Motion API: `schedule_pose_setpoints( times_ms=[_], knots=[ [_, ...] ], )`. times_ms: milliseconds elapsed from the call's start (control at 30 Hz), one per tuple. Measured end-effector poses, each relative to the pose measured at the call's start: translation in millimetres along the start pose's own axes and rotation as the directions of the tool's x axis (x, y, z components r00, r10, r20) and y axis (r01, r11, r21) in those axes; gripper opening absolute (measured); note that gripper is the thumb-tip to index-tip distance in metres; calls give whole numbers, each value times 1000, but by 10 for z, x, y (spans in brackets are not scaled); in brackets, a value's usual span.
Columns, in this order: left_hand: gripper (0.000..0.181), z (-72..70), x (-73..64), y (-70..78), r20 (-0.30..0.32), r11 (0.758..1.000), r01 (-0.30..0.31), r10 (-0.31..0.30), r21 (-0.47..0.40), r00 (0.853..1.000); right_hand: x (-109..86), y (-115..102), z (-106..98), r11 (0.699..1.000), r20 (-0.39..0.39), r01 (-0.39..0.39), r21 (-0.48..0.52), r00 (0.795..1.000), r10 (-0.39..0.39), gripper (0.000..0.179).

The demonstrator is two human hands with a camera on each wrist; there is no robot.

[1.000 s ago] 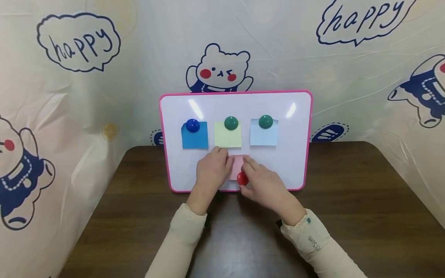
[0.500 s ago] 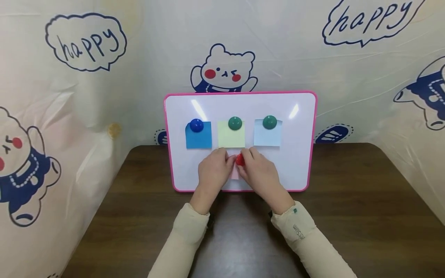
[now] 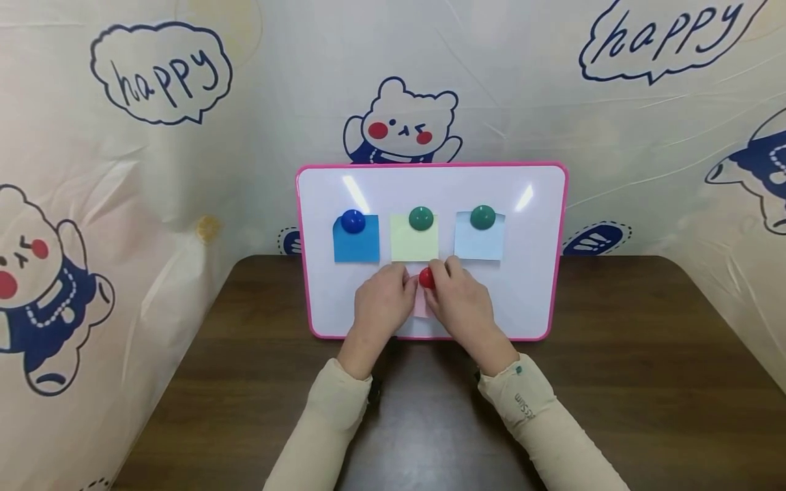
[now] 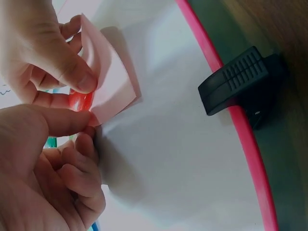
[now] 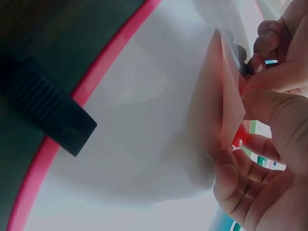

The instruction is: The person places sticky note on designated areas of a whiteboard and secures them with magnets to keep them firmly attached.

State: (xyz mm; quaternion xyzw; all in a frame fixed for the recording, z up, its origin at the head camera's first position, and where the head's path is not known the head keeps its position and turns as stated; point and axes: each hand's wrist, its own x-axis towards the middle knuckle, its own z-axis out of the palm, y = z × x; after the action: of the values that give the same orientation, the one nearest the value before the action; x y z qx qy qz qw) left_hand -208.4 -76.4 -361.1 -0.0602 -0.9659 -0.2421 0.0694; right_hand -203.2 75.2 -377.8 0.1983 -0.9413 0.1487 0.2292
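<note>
A pink sticky note [image 3: 421,305] lies low on the whiteboard [image 3: 522,293], its lower end lifting off the surface in the left wrist view. My left hand [image 3: 383,300] pinches the note's left edge between thumb and finger. With thumb and fingertips, my right hand [image 3: 463,303] grips a round red magnet [image 3: 426,277] at the note's top. Both hands' fingers hide much of the magnet and the note's upper part. From the right wrist, the note [image 5: 232,103] shows side-on, with the magnet's red edge [image 5: 239,136] behind it.
Above hang a blue note [image 3: 357,247] under a blue magnet [image 3: 353,221], and a pale green note [image 3: 415,245] and light blue note [image 3: 479,243], each under a green magnet. Black clips [image 4: 236,79] grip the board's pink lower frame. A dark wooden table [image 3: 614,382] bears the board.
My right hand has carried the red magnet up from the note's lower right to its top. The left hand stays at the note's left edge. The head view has shifted slightly.
</note>
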Motion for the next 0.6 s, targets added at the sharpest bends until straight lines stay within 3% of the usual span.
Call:
schedule_pose_setpoints(
  times_ms=[367, 600],
  knots=[
    [29, -26, 25, -114, 24, 999, 33, -33, 7, 999, -14, 9, 5, 999, 47, -49, 13, 998, 49, 47],
    [28, -32, 65, -174, 33, 999, 40, -40, -10, 999, -56, 112, 11, 995, 57, -97, 16, 994, 96, 34]
  ],
)
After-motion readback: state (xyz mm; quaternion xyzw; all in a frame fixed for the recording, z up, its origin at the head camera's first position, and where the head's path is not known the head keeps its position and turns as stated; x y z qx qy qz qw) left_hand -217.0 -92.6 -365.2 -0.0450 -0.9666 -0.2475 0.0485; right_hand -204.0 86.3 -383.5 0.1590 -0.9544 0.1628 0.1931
